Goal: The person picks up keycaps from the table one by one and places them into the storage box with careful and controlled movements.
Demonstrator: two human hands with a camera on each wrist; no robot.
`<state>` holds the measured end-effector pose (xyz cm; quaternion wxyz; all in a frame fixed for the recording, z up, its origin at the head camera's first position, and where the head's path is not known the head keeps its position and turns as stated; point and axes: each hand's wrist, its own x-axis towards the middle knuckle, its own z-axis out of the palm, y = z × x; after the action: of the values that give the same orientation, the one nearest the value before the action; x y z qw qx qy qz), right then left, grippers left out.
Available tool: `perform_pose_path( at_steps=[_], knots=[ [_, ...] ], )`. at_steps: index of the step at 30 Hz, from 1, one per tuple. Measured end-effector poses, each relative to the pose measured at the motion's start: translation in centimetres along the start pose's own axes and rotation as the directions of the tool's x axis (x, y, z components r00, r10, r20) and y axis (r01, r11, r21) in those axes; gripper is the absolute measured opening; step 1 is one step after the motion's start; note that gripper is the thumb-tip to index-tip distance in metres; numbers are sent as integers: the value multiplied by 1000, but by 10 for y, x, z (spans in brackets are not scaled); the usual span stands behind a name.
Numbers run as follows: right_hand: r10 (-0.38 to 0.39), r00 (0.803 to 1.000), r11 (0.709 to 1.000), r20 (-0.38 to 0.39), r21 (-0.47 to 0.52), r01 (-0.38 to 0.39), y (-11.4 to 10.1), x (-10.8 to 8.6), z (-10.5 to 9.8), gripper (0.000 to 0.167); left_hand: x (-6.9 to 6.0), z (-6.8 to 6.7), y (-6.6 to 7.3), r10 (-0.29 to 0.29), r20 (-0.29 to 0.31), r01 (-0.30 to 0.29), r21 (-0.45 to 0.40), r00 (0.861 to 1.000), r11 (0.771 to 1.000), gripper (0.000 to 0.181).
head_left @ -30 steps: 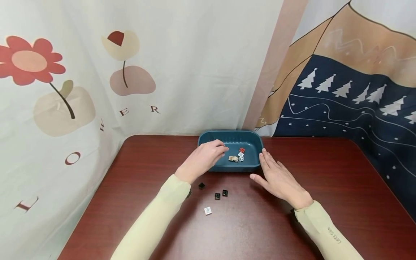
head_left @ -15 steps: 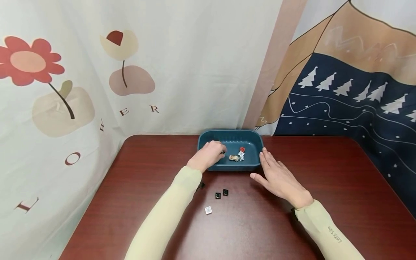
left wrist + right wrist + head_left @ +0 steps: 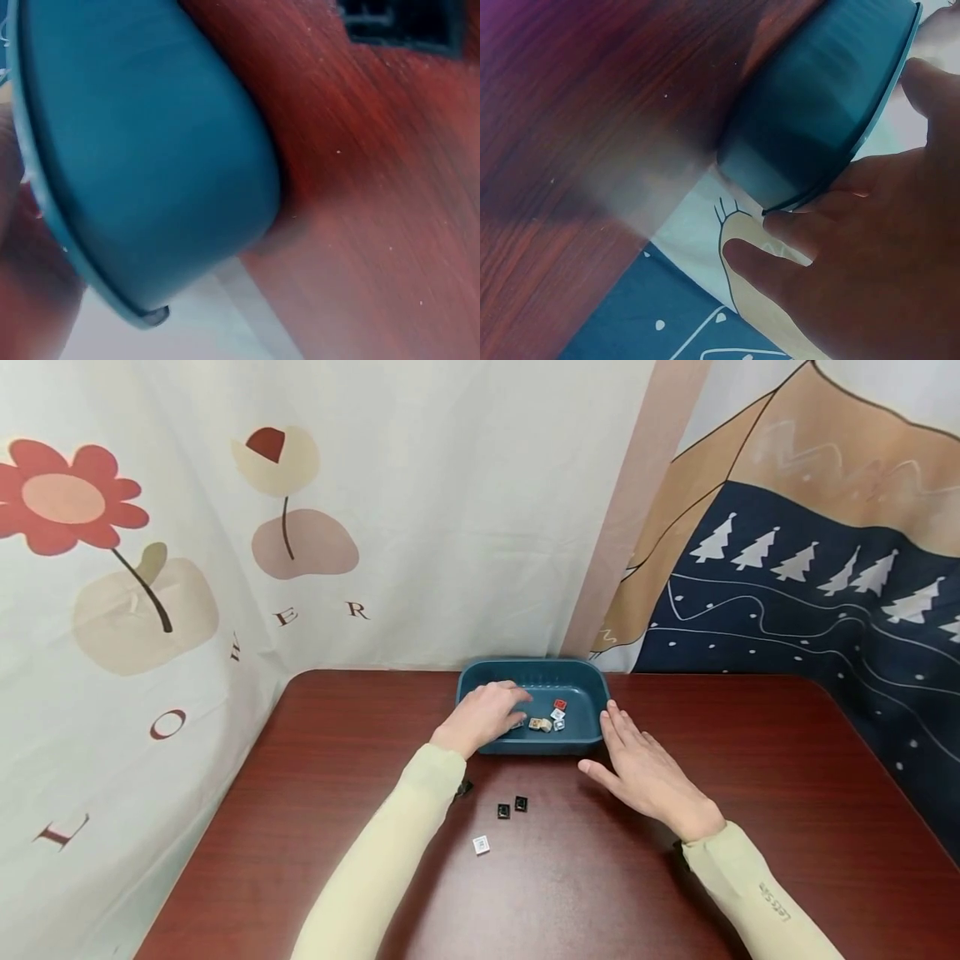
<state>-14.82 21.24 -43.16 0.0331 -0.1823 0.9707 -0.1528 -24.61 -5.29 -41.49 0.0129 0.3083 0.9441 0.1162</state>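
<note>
My left hand (image 3: 483, 717) is over the left part of a blue plastic tray (image 3: 555, 748), its fingers apart and reaching inside. Just below the fingertips lies a small piece (image 3: 518, 724), partly covered by them. Farther right in the tray are small square keycap-like pieces: a red one (image 3: 560, 704), a tan one (image 3: 535, 724) and several white or pale ones (image 3: 558, 715). My right hand (image 3: 648, 772) lies with straight fingers against the tray's right end. The right wrist view has these fingers (image 3: 795, 229) at the tray's rim.
Two black keycap-like pieces (image 3: 503, 811) lie on the brown table (image 3: 600, 893) before the tray. A white one (image 3: 481, 845) is nearer, and another black one (image 3: 464, 787) is partly behind the left sleeve (image 3: 397, 827). A printed curtain (image 3: 450, 527) hangs behind the table.
My left hand moved right and farther into the tray, then its fingers, earlier close together, parted. A small piece now shows under them. The right hand stayed against the tray.
</note>
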Motion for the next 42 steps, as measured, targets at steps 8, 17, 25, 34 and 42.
perform_pose_path(
  at_steps=[8, 17, 25, 34, 42],
  knots=[
    [8, 1000, 1000, 11, -2, -8, 2, 1, 1, 96, -17, -17, 9, 148, -166, -141, 53, 975, 989, 50],
    [7, 1000, 1000, 15, 0, -7, 2, 2, 3, 96, -52, -24, 4, 270, -287, -247, 115, 919, 962, 50],
    [15, 1000, 1000, 12, 8, -15, 2, 1, 3, 96, -82, -22, -3, 291, -351, -259, 136, 890, 956, 49],
    [14, 1000, 1000, 16, 20, -14, 3, 0, 3, 96, -107, -7, -3, 371, -322, -332, 171, 871, 928, 46],
    [13, 1000, 1000, 18, 18, -13, 3, 0, 3, 97, -131, -3, -12, 425, -240, -374, 232, 873, 898, 45]
  ],
)
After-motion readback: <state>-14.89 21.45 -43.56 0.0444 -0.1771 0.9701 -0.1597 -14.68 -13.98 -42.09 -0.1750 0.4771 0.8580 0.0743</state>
